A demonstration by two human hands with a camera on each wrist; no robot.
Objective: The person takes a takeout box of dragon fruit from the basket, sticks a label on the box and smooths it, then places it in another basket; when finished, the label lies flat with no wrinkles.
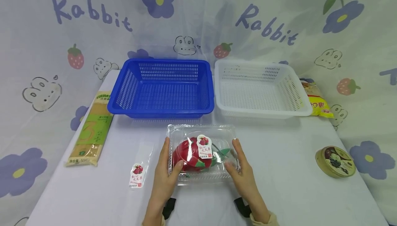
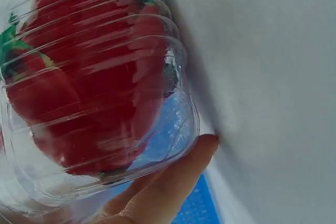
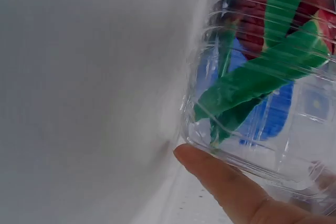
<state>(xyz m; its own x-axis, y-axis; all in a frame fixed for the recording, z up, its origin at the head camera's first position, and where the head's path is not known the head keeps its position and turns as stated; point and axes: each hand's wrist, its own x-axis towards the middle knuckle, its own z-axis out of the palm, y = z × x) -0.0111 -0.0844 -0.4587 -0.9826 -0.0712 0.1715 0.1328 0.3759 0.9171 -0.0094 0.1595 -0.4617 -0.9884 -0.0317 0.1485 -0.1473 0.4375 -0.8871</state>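
Observation:
A clear plastic clamshell box (image 1: 201, 131) holds a red dragon fruit (image 1: 189, 155) with green tips and carries a small label on its lid. It is at the front middle of the white table. My left hand (image 1: 170, 155) holds the box's left side, fingers along the wall and thumb on the lid. My right hand (image 1: 235, 155) holds the right side the same way. The left wrist view shows the red fruit through the ribbed box (image 2: 94, 77), with a finger (image 2: 168, 182) under its edge. In the right wrist view, green tips show through the box (image 3: 262, 77) above a fingertip (image 3: 226, 182).
Behind the box stand a blue basket (image 1: 161, 110) and, to its right, a white basket (image 1: 263, 114). A spaghetti pack (image 1: 91, 129) lies at the left and a small labelled clear bag (image 1: 138, 174) by my left hand. A yellow packet (image 1: 317, 100) and a round tin (image 1: 336, 162) lie at the right.

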